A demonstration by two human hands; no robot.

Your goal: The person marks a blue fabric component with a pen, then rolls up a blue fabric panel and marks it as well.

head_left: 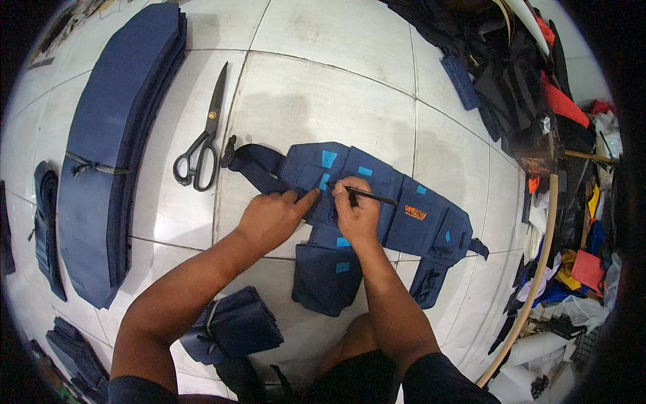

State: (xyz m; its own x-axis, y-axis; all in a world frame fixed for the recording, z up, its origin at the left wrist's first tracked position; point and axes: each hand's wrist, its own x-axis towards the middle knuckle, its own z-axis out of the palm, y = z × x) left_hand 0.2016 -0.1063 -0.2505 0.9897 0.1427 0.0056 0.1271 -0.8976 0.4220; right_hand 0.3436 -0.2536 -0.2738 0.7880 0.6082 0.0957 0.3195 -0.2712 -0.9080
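My right hand grips a slim black pen, its tip end close to a light-blue patch on a dark navy fabric piece. My left hand lies on the fabric's left part, index finger stretched out and pressing beside the same patch. It holds nothing that I can see. Made of several joined panels, the fabric piece lies spread on the floor, with more light-blue patches and an orange print on it. A dark strap runs off its upper left end.
Black scissors lie left of the fabric piece on the white tiled floor. Farther left is a tied stack of navy panels. A tied navy bundle sits near my legs. Along the right, a bent pole borders piled scraps.
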